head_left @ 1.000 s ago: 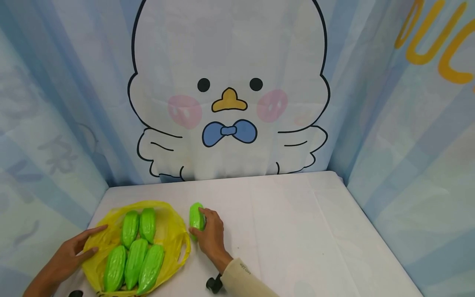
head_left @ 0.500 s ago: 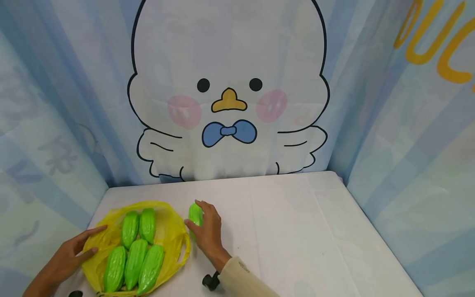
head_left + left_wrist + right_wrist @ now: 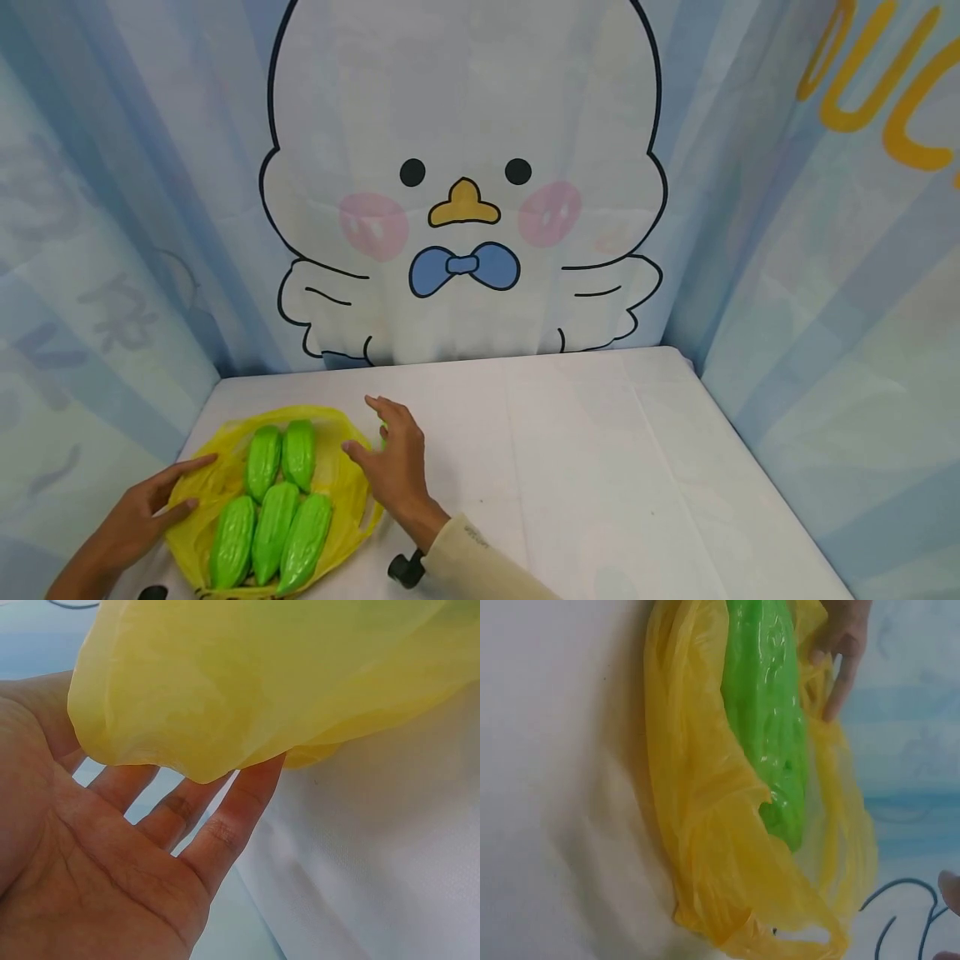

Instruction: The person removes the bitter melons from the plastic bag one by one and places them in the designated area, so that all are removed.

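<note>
A yellow plastic bag [image 3: 347,425] lies spread on the left of the white table, with several glossy green bitter melons [image 3: 276,525] on it in two rows. My left hand [image 3: 138,521] touches the bag's left edge; in the left wrist view its straight, spread fingers [image 3: 232,817] lie against the rim. My right hand [image 3: 397,462] is at the bag's right side, thumb and fingers spread apart. Another bitter melon [image 3: 384,435] lies behind that hand, only a sliver showing. The right wrist view has a bitter melon [image 3: 769,727] inside the bag's folds and fingertips [image 3: 949,892] at the edge.
The white-covered table [image 3: 600,467] extends to the right of my right hand. Around it hang blue-and-white curtains [image 3: 840,333], the back one printed with a cartoon duck [image 3: 465,125]. A small black device [image 3: 407,570] sits at my right wrist.
My right hand has let go of the bitter melon beside the bag and moved left over it toward the bag, fingers spreading. The left hand and bag have stayed in place.
</note>
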`<state>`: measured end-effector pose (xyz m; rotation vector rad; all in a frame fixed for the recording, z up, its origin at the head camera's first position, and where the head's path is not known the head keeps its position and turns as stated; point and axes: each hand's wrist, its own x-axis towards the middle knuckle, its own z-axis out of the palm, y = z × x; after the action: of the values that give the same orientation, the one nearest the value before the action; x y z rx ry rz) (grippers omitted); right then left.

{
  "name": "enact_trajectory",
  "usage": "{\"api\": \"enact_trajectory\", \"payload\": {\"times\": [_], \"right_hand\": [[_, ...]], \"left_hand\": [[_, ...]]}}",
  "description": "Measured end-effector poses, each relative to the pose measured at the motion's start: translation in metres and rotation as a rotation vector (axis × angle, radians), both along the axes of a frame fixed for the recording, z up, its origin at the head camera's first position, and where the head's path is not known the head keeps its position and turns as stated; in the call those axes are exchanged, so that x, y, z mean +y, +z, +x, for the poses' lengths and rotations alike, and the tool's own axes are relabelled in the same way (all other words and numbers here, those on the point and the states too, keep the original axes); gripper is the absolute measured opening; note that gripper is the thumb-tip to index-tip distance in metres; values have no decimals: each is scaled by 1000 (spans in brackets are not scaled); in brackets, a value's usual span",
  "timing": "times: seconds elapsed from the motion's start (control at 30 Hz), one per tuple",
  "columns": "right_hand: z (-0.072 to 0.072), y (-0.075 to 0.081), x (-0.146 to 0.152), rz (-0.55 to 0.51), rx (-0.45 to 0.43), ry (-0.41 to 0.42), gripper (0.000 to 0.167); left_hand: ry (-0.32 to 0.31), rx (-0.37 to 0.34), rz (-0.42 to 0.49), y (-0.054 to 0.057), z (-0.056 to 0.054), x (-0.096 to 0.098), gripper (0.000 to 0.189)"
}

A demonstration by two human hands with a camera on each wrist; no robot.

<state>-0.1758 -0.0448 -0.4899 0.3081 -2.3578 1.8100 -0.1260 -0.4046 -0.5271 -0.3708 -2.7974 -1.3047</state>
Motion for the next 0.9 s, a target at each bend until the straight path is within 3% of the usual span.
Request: {"api": "enact_trajectory", "payload": {"times": [0.23,0.47,0.9], "right_hand": [[5,3,-18,3,18,52,63],[9,3,-33,52,60,74,62],[9,-5,-48,168,61,96,62]], "left_hand": [[-17,-3,-14,3,0,-3,47],[11,-92,-40,5,0,-5,48],[-8,-70,-38,4,-2,-5,48]]}}
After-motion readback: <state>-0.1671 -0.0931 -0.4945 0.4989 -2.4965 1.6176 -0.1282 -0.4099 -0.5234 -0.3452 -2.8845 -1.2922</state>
